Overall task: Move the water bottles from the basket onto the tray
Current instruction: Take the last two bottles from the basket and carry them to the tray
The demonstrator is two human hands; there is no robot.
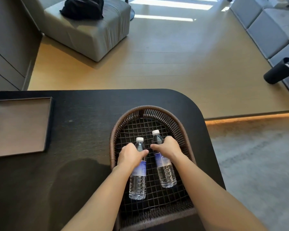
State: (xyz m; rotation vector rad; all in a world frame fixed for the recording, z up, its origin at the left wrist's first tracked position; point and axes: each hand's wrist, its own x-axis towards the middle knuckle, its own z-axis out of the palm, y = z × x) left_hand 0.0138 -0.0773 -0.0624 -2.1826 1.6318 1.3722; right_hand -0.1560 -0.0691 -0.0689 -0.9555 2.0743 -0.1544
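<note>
Two water bottles lie side by side in the wicker basket, bases toward the person and caps pointing away, so their long axes run near to far. Taking the basket as the mark, the left hand is closed over the upper body of the left bottle, and the right hand is wrapped round the shoulder of the right bottle. Both bottles rest on the mesh floor. Farther off, the tray sits well to the left of the basket on the dark bench, so the carry goes leftward, and the left hand looks nearer to it.
</note>
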